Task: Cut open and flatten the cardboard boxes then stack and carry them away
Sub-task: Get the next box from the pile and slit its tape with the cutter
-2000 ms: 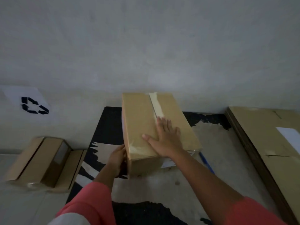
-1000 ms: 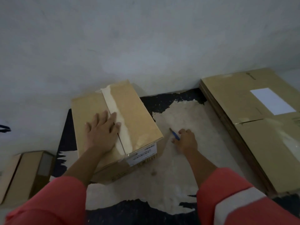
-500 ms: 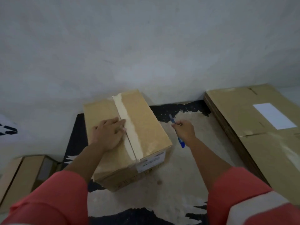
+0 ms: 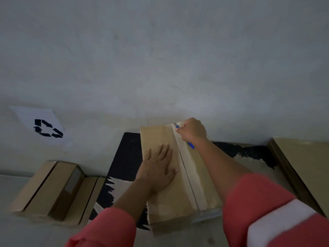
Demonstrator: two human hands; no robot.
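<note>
Box (image 4: 169, 202) lies flat, long axis and taped seam (image 4: 188, 175) pointing toward wall (image 4: 160, 59).

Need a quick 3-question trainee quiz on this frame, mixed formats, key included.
1. True or false: the left hand lies flat on top of the taped box.
2. Where does the right hand hold the blue cutter? A) at the box's near end B) at the far end of the tape seam C) on the floor
3. Fill in: the flattened cardboard stack lies to the box's ____.

Key: 1 true; 2 B; 3 right.
</note>
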